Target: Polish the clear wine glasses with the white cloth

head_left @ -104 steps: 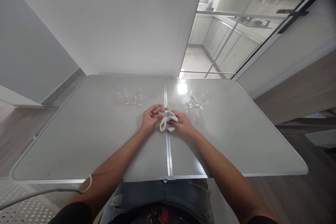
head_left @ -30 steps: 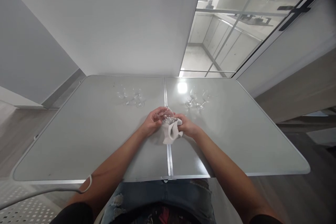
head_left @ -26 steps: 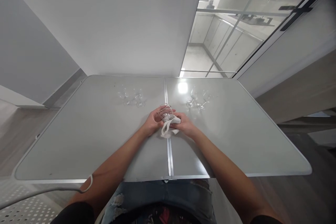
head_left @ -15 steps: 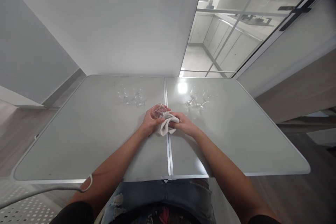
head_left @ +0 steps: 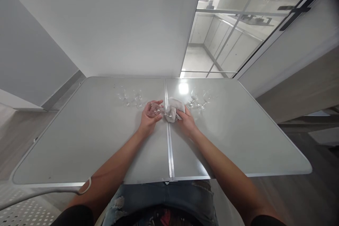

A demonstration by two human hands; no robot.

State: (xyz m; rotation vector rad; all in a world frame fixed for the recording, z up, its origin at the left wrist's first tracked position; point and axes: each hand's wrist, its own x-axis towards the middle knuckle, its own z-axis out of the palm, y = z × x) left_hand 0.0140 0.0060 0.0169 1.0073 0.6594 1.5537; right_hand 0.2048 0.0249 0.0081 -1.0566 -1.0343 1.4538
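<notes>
My left hand [head_left: 148, 118] is wrapped round the bowl of a clear stemmed glass [head_left: 154, 109], tipped on its side with the rim towards me, over the middle of the grey folding table [head_left: 87, 137]. My right hand [head_left: 185, 119] pinches a white cloth [head_left: 174, 107] against the glass's stem and foot. Both hands hover just above the table's centre seam.
Two clear stemmed glasses [head_left: 131, 99] stand at the back left of the table and two more [head_left: 198, 99] at the back right. A white wall rises behind the table, with a glass partition to its right. A white cable [head_left: 66, 190] loops by my left elbow.
Both hands have moved a little farther from me. The glass has tilted leftward onto its side, and the cloth has shifted from under the bowl to the stem and foot on the right.
</notes>
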